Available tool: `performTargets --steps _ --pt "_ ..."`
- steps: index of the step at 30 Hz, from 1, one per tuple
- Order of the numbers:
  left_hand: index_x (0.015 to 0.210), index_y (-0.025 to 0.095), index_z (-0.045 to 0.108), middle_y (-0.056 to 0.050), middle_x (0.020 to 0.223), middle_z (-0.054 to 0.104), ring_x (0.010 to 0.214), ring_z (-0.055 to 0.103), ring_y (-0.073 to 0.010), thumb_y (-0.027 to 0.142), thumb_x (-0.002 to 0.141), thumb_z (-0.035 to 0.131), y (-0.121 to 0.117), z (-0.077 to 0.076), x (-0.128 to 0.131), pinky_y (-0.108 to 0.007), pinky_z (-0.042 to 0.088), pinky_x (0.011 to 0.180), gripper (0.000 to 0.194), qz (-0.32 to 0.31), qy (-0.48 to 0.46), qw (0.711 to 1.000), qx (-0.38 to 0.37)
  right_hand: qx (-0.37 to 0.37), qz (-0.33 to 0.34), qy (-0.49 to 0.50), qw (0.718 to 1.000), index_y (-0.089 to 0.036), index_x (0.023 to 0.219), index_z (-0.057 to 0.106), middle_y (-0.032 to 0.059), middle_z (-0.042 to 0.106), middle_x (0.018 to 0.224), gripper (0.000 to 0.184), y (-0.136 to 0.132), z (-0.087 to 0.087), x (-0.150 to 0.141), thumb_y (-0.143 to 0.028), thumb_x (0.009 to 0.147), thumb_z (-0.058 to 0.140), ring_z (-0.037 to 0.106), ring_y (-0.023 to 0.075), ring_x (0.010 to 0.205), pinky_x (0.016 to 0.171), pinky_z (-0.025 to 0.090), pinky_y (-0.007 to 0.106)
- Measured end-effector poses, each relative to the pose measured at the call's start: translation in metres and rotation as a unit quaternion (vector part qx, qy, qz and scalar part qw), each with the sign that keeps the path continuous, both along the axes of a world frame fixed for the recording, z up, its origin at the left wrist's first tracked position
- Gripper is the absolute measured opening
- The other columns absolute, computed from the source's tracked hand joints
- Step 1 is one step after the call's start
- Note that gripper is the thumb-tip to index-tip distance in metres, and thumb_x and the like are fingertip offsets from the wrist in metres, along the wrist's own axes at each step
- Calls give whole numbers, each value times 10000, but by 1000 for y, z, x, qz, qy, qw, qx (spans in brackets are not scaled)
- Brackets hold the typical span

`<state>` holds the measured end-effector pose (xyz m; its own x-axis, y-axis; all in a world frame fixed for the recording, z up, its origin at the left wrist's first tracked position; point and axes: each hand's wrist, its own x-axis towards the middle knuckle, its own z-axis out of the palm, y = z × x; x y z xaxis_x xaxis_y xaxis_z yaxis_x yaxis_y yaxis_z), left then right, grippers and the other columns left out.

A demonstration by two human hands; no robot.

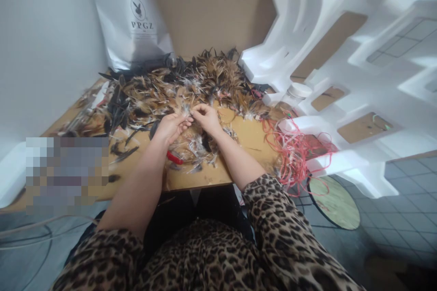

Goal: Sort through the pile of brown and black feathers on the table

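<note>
Leopard-print fabric of the person's clothing (205,259) fills the lower edge, the sleeves cut off by the frame. Beyond it, both bare forearms extend over the near rim of a light brown wooden tabletop (205,177). A pixelated rectangle hides whatever lies at the table's near left corner. A red-handled tool (175,158), partly covered by the left wrist and by loose feathers, lies on the board just beneath the left hand (172,127); its kind cannot be made out. To the right, a tangle of thin red and pink cords (293,150) spills over the table edge above a round green-brown disc (334,202) on the grey tiled floor. The left hand and the right hand (206,117) meet fingertip to fingertip, fingers curled closed and pinching a small pale feather tuft (189,112) between them; the exact grip is too small to resolve. Behind the hands spreads a heap of brown, tan and black feathers (177,84). A white-capped clear jar (295,94) stands at its right end, against moulded white polystyrene packing (341,54). Farthest back lean a silver foil bag printed "PPGZ" (136,18) and a brown cardboard sheet (211,4).
</note>
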<state>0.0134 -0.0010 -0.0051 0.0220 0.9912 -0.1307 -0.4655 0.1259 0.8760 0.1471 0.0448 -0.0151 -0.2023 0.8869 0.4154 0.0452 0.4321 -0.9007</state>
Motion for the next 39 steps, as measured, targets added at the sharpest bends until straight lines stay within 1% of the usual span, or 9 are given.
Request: performTargets --steps 4,10,13,19,24,28,32,35,39 --pt "687 56 629 -67 607 642 479 546 -46 175 665 699 2 -5 -1 -115 410 441 139 0 10 1000 1 -14 1 10 1000 -135 702 601 -10 584 664 187 -2 1 -1 -318 669 624 496 76 594 637 413 231" --pt "671 63 623 -57 593 633 471 541 -45 201 662 702 4 -8 0 -124 412 448 159 22 36 999 19 -124 35 72 989 -136 710 599 -23 597 639 252 -7 7 -4 -336 595 699 502 67 571 605 409 220" --pt "671 63 617 -59 602 635 473 538 -41 192 661 703 3 -7 1 -121 407 448 155 16 29 999 17 -171 51 121 976 -139 701 600 -34 602 625 264 -9 7 -6 -322 560 727 513 63 570 601 416 213" --pt "717 63 625 -47 628 629 492 539 -29 127 682 677 3 -7 -2 -104 418 460 90 -37 -39 999 -4 -256 99 206 939 -152 725 593 -57 591 592 322 -10 2 -10 -323 511 762 528 59 550 593 443 212" --pt "697 62 629 -54 618 628 485 541 -36 168 669 694 3 -7 -3 -113 413 457 128 -38 0 999 9 -257 103 212 937 -158 744 605 -51 601 608 360 -9 2 -9 -323 479 785 535 64 560 595 455 215" --pt "657 65 623 -57 569 623 453 536 -50 259 652 704 2 -6 -1 -137 404 445 211 4 80 996 40 -263 120 195 937 -157 758 605 -38 609 632 362 -8 4 -5 -316 487 787 548 72 579 599 452 220" --pt "602 87 579 -63 537 626 458 574 -100 299 618 716 2 -4 3 -185 438 455 253 57 156 983 74 -208 107 139 962 -155 753 613 -41 603 645 305 -7 5 -1 -323 544 758 528 57 576 618 437 211" --pt "598 90 578 -65 516 621 483 604 -133 310 609 718 3 -5 4 -208 461 475 261 43 189 978 81 -163 91 96 978 -146 675 604 -48 575 605 253 -8 6 0 -341 576 732 500 49 558 603 419 196" --pt "651 79 608 -94 602 661 529 630 -143 297 606 723 -1 -5 3 -200 467 487 250 -6 151 985 80 -201 119 120 965 -142 597 547 -52 545 561 296 -9 9 1 -357 551 745 499 55 549 590 425 197"
